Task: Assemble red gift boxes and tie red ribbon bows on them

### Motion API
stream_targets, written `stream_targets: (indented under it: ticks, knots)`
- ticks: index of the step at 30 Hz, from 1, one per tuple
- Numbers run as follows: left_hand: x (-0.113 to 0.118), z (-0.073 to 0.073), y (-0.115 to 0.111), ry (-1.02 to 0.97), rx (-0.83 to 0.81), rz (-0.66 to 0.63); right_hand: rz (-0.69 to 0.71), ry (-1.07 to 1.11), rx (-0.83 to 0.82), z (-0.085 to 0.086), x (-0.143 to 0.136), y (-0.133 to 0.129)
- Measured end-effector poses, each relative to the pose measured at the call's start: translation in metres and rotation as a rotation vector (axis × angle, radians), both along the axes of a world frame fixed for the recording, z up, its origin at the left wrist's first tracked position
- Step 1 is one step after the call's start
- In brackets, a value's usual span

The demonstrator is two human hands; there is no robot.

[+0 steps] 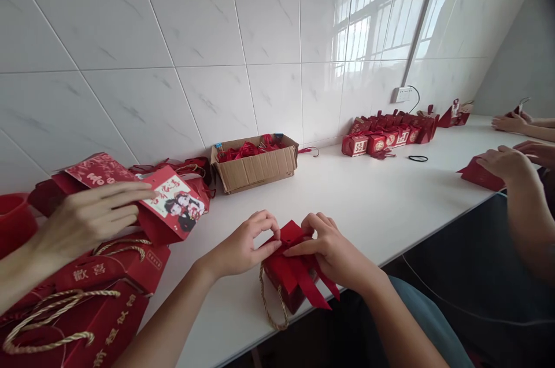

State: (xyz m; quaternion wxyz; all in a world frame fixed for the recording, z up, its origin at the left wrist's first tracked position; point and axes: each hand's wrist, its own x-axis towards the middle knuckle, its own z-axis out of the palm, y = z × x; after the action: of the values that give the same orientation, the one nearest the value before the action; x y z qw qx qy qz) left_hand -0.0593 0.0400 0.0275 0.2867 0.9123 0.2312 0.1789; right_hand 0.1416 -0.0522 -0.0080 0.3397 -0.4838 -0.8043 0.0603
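A small red gift box [277,273] with a gold rope handle [269,302] stands at the table's front edge. A red ribbon [307,282] lies over its top, its tails hanging down the front. My left hand [250,245] pinches the ribbon with thumb and forefinger on the box's left side. Opposite it, my right hand [333,247] has its fingers closed on the same ribbon near the middle. The exact shape of the knot or loop is hidden by my fingers.
Another person's hand [97,214] holds a red card box [173,206] at left, above red gift bags [130,267]. A cardboard box [258,168] of red ribbons stands by the wall. Finished-looking red boxes [384,139] line the back right. Other people's hands [505,162] work at far right.
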Motion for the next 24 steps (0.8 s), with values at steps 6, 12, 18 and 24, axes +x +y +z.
stream_targets:
  ticks: [6,12,18,24]
  knots:
    - [0.001,-0.011,0.002,-0.05,-0.132,-0.006,0.017,0.043,-0.034,-0.003,-0.001,0.001]
    - [-0.003,-0.013,0.004,-0.098,-0.32,-0.091,0.043,0.082,-0.046,-0.006,-0.001,0.002]
    - [0.005,-0.011,-0.003,-0.124,-0.385,-0.087,0.016,0.062,-0.048,-0.007,-0.001,0.001]
    - [0.007,-0.017,-0.003,-0.197,-0.416,-0.038,0.026,0.079,-0.066,-0.007,-0.002,-0.001]
